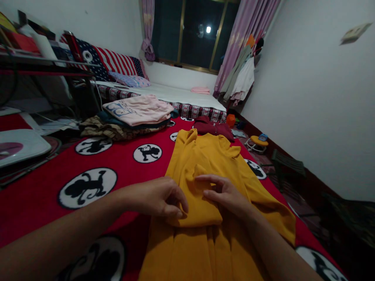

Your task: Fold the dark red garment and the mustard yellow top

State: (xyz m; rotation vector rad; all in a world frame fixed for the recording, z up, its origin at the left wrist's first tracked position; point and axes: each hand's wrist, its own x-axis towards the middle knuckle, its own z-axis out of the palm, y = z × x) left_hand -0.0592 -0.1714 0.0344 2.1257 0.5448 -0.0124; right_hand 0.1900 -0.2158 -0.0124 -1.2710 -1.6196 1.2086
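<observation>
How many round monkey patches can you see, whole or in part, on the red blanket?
About 9: four left of the yellow garment, two small ones by the clothes pile, two cut off at the bottom corners, one at the garment's right edge. More may lie hidden beneath.

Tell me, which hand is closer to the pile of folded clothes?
Left. The left hand lies on the yellow garment's left edge, below the pile of folded clothes; the right hand is farther right.

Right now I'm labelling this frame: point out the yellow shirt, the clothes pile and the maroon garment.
yellow shirt [205, 160]: head view, upper chest
clothes pile [137, 111]: head view, pink top layer
maroon garment [212, 127]: head view, middle
</observation>
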